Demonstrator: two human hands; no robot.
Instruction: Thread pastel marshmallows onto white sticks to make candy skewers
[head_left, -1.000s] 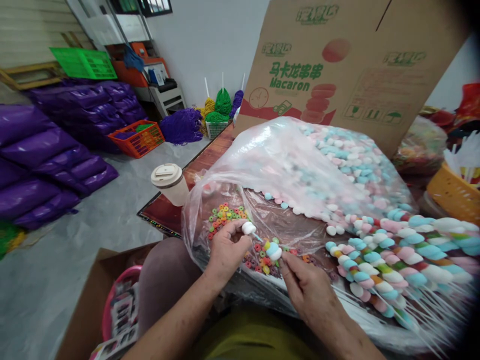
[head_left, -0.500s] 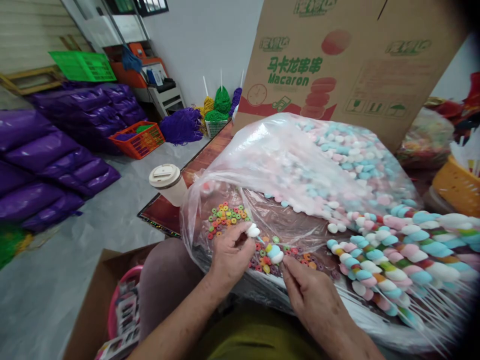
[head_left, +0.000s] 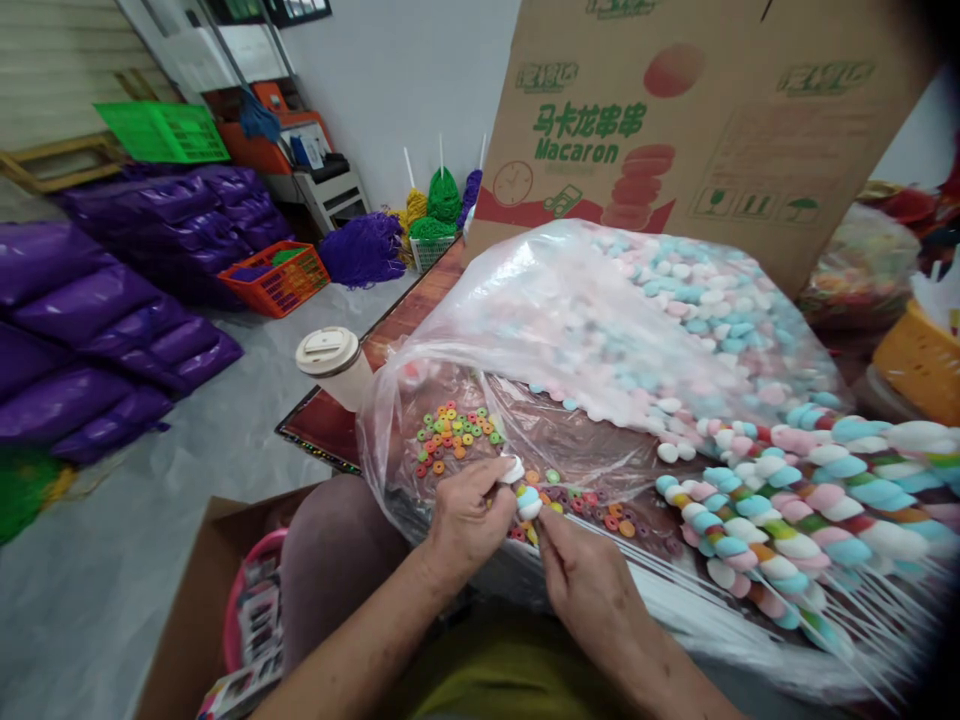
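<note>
My left hand pinches a white marshmallow between thumb and fingertips. Close beside it, my right hand is closed on a skewer, whose stick is mostly hidden by the fingers. On that skewer sit a blue-and-white marshmallow and a yellowish cereal ring just above it. The white marshmallow meets the skewer's top end; how far the stick goes in is hidden. Beneath both hands, coloured cereal rings lie loose on clear plastic. Finished-looking marshmallow skewers are piled at the right, with bare white sticks along the front.
A big clear bag of marshmallows covers the table's middle, before a cardboard box. A lidded cup stands at the left table edge. Below it, an open carton holds a pink basin. Purple packages line the floor.
My right hand has moved left and brought the skewer up to the white marshmallow in my left hand. The gap between them has closed. My left hand has shifted slightly.
</note>
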